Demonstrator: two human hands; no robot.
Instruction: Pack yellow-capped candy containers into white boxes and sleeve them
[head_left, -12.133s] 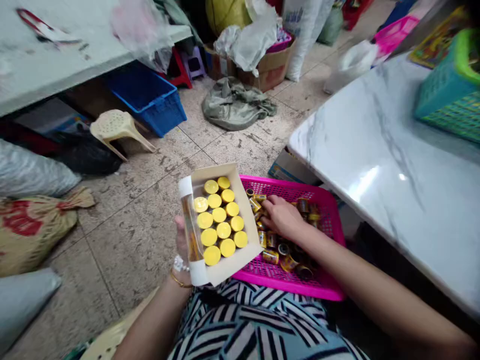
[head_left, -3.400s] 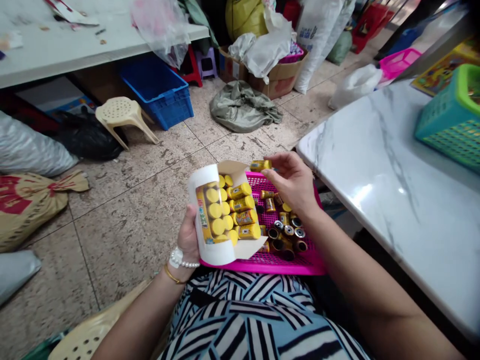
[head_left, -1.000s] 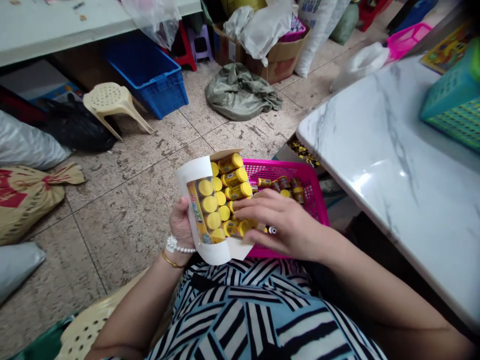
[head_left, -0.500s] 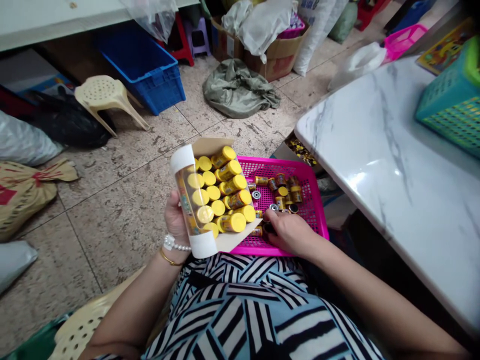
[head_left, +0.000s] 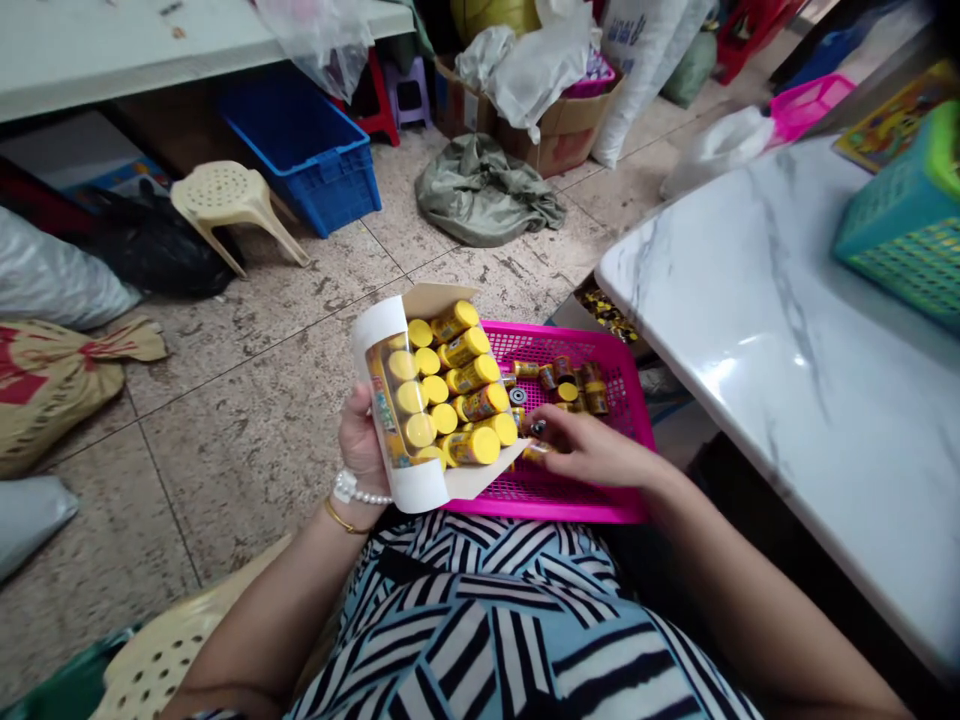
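left hand [head_left: 361,440] grips the windowed carton [head_left: 387,415] tipped over the pink basket's [head_left: 619,400] left edge, probably keeping its mouth reachable, right hand [head_left: 566,445] half-curled at a canister [head_left: 535,452] inside, can't tell if gripped

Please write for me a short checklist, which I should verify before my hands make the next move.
1. Left hand supports the box: ok, it holds the box at the side.
2. Box mouth is uncovered: ok, the packed jars show in it.
3. Packed jars have their yellow caps: ok for those visible.
4. Right hand has a firm grip on a jar: cannot tell; it is among jars in the pink basket.
5. Loose jars in the basket all point one way: not ok, they lie mixed.
6. Box rests on the basket: cannot tell, they only overlap in view.
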